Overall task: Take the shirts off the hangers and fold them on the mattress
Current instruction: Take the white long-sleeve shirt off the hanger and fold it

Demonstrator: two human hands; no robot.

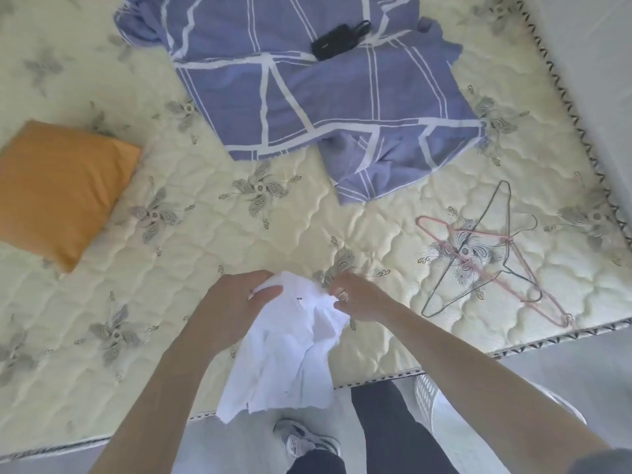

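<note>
You've got the white shirt [290,354] bunched up in both hands right over the near edge of the mattress [205,241]. Your left hand [239,299] has its fingers curled round the top of the fabric in a proper grip, with a wad of cloth poking out past the thumb. Your right hand [355,299] is pinching the other side of that same top edge, fingers bent in tight. There's a ring on one of them. The hands are close together with just the crumpled collar area between them, and I can't tell which part of the shirt each one actually has.

The rest of the shirt hangs loose below your hands. It drapes over the mattress's near edge and dangles toward the floor, all creased, nothing laid flat.

Over at the mattress's near right corner two wire hangers lie bare, a pink hanger [492,268] and a dark hanger [473,230], crossed over each other and touching. At the far middle of the mattress a purple sheet [325,97] with white lines sits rumpled, with a small black gadget [337,41] on top of it. An orange pillow [58,189] is at the mattress's left side, well apart from the shirt.

Just off the mattress's near edge you can see your shoe [307,439] on the floor and a white basket [427,395] partly hidden behind your right arm.
</note>
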